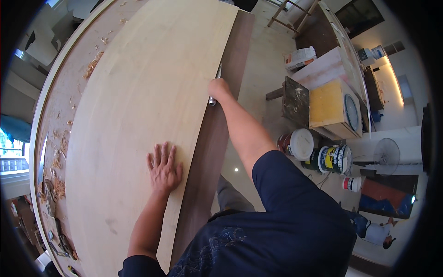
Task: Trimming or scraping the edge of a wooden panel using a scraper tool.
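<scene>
My left hand point(164, 169) lies flat on a large pale wooden board point(138, 97), fingers spread, near the board's right edge. Further along that edge, my right hand point(218, 89) is closed around a slim silver tool point(212, 100) that looks like a utility knife. Its pointed end sticks out beyond the fist, along the edge of the board, and its rounded metal end shows on the near side. The fist hides the middle of the tool. A browner strip of wood point(203, 184) shows beneath the pale board, running along its right side.
Curled shavings point(94, 64) and several hand tools point(60, 235) lie on the bench point(76, 99) left of the board. On the floor at right stand paint buckets point(302, 144), a box point(325, 102), a sack point(301, 58) and a fan point(386, 152). Another person point(376, 233) is at far right.
</scene>
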Demonstrator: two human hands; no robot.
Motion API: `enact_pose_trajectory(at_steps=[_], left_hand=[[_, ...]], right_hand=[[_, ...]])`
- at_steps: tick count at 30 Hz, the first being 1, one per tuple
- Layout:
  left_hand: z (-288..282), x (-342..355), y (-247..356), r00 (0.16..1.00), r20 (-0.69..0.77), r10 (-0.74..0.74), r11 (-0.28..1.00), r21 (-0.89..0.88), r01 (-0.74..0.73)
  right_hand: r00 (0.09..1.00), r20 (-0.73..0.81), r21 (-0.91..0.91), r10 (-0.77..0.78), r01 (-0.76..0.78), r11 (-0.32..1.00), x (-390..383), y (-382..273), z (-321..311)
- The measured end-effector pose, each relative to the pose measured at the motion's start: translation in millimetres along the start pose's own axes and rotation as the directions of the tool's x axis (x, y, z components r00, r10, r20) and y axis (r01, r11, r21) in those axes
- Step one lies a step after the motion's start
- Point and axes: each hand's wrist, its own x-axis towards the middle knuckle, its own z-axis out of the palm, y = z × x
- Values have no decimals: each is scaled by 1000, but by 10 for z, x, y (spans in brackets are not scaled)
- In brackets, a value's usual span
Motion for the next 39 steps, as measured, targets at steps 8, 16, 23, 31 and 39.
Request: enact_pose_trajectory(at_steps=[8,16,23,31,39], left_hand=[[56,-65,-17,1000,-26,14,1000,14,-13],[90,-89,-6,999,-40,18,999,41,-17],[84,-79,-10,1000,-18,5,999,36,-4],[72,-43,7,1000,-15,10,997,81,-9],[67,4,0,999,41,-9,996,91,5]], right_hand=[[997,-70,34,-20,23,999,-1012,-93,452],[961,59,386,269,-271,882,-2311,-365,405],[965,0,369,263,-245,897,-2246,-448,389],[980,-66,333,186,-154,930,-1494,-369,-77],[961,-107,372,254,-199,907,-315,-218,-472]])
